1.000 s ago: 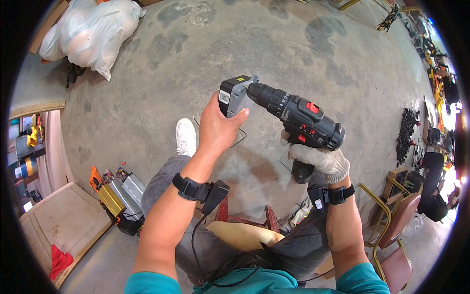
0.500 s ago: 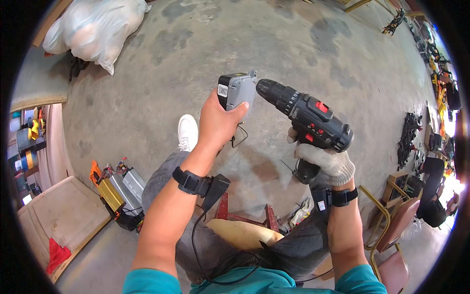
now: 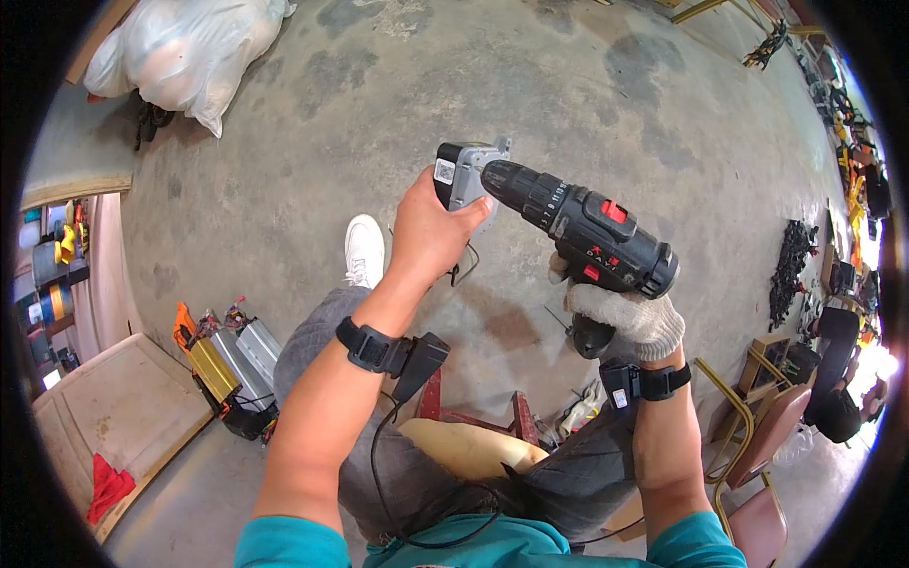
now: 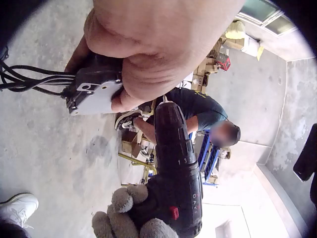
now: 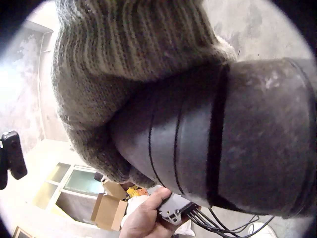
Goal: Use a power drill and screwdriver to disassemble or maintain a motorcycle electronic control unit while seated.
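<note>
In the head view my bare left hand (image 3: pixel 431 227) grips a black and grey box-shaped device (image 3: pixel 467 180), thumb on its grey face. Black cables (image 4: pixel 37 79) come out of the device, as the left wrist view shows. My right hand (image 3: pixel 625 317), in a knitted glove, holds a black cordless drill (image 3: pixel 587 227) by its handle. The drill's chuck points left at the device's grey side; from the head view I cannot tell whether the bit touches it. A short gap shows between bit tip (image 4: pixel 165 98) and device in the left wrist view.
Below the hands lie a red metal frame (image 3: pixel 431 393) and a pale rounded piece (image 3: pixel 469 449) between the legs. Metal-cased units (image 3: pixel 232 364) stand at left beside a wooden panel (image 3: pixel 123 407). Chairs (image 3: pixel 772 431) are at right, a white bag (image 3: pixel 194 57) at upper left. Another person (image 4: pixel 205 111) sits beyond.
The drill moved right, away from the device, then back left until its chuck is close to the device again. The left hand and device shifted slightly right.
</note>
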Tool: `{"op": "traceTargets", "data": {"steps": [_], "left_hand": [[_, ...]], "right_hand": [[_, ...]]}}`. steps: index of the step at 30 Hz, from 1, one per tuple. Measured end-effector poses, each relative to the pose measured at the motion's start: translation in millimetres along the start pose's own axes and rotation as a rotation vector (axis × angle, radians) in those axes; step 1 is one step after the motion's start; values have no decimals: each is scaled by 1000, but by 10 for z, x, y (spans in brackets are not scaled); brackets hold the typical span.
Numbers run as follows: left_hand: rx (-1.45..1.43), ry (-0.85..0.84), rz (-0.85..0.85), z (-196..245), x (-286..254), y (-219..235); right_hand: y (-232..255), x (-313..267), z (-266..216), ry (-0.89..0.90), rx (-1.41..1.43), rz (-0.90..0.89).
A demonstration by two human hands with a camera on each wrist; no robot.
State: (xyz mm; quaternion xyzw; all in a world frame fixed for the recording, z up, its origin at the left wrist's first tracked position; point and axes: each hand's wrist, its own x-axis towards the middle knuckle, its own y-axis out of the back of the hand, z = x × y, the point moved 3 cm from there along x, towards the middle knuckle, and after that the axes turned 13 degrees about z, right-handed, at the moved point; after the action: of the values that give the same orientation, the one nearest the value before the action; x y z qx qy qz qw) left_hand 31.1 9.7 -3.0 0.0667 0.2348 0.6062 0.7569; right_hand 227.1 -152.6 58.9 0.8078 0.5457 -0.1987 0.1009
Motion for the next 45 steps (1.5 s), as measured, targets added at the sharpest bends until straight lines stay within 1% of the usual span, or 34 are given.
{"op": "traceTargets", "data": {"steps": [2, 12, 22, 24, 28, 34, 37, 39, 42, 45], "left_hand": [[-20, 20, -9, 4, -12, -5], [-14, 5, -16, 23, -14, -4], [21, 16, -25, 62, -29, 6], [33, 16, -26, 49, -25, 4], [55, -7, -12, 68, -33, 12], [57, -30, -6, 111, -47, 27], [30, -41, -3, 114, -48, 29], [28, -36, -2, 117, -47, 36], [38, -35, -5, 136, -55, 52], [61, -32, -1, 176, -69, 68]], "right_hand": [[5, 3, 7, -6, 1, -1], [12, 10, 22, -14, 3, -18], [-5, 4, 1, -24, 13, 3], [-3, 20, -7, 6, -19, -26], [-5, 26, 10, 14, -10, -23], [-6, 2, 38, -38, 63, 19], [7, 10, 41, -49, 57, 20], [20, 24, 33, -61, -35, 6], [36, 42, 72, -22, -60, -5], [13, 36, 52, -21, -30, -1]]}}
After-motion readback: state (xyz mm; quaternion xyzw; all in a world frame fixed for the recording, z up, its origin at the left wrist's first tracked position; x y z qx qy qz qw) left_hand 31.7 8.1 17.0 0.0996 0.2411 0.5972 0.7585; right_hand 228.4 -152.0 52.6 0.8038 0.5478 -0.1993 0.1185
